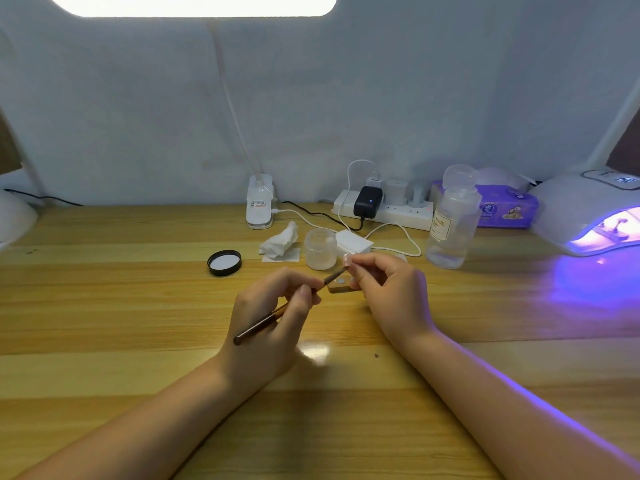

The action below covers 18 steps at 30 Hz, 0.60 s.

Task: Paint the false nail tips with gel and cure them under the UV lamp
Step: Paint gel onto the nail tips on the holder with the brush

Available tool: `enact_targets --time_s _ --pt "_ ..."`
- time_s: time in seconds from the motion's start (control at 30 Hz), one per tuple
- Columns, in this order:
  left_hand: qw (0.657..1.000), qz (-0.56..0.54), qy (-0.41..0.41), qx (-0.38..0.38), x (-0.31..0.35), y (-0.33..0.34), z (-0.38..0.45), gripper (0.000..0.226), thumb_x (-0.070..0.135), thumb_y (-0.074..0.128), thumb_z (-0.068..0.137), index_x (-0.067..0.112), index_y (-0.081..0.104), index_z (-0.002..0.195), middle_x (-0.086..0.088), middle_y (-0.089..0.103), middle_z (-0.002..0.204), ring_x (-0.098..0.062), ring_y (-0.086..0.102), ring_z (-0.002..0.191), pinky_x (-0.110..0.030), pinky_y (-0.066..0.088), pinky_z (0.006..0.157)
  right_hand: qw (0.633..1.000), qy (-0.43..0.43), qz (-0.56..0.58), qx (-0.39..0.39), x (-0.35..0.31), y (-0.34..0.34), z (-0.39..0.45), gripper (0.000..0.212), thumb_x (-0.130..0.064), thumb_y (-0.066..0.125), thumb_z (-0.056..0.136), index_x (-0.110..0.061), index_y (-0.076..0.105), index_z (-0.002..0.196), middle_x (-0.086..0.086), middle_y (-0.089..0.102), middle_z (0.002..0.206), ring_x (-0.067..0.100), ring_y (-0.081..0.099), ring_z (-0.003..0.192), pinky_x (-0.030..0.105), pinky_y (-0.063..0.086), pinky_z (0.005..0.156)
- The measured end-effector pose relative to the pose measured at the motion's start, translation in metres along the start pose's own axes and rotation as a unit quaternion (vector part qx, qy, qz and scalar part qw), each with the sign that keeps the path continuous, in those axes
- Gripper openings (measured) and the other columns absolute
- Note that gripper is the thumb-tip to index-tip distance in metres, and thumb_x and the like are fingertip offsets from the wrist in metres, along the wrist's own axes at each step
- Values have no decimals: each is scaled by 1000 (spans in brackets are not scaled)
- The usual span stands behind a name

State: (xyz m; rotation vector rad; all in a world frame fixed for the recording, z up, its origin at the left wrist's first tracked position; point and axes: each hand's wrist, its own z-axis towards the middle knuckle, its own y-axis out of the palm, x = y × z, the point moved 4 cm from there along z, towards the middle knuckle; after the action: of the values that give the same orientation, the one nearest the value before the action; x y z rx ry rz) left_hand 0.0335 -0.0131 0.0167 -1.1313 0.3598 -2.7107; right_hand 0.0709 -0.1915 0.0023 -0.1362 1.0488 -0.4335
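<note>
My left hand holds a dark gel brush like a pen, its tip pointing up and right. The brush tip meets a small pale false nail tip, pinched between thumb and fingers of my right hand. Just below the two hands a small wooden holder block lies on the wooden table. An open frosted gel jar stands behind the hands, and its black lid lies to the left. The white UV lamp at the far right glows purple.
A crumpled tissue and white pads lie near the jar. A clear bottle, a purple tissue pack, a power strip with cables and a desk lamp's clip base line the back edge.
</note>
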Motion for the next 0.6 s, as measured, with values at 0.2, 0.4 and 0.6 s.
enact_targets --time_s 0.2,0.4,0.6 --pt "1000 -17 -21 12 -5 2 0 23 31 51 94 21 66 110 9 72 93 -10 70 90 -27 56 78 1000 -15 -12 -1 -1 1 0 17 -15 68 85 -24 70 100 -7 68 82 2 64 75 16 53 68" --pt "1000 -6 -2 -2 -5 1 1 23 26 51 92 16 71 99 4 73 84 -11 71 82 -34 57 70 1000 -3 0 1 -1 0 0 17 -16 66 87 -28 67 98 -5 69 79 6 65 74 24 56 69" --pt "999 -32 -29 32 -7 -1 0 26 30 48 94 17 69 102 8 73 87 -10 71 87 -23 54 76 1000 -7 12 -3 -3 1 0 15 -20 65 87 -31 65 97 -6 69 77 4 65 74 16 52 65"
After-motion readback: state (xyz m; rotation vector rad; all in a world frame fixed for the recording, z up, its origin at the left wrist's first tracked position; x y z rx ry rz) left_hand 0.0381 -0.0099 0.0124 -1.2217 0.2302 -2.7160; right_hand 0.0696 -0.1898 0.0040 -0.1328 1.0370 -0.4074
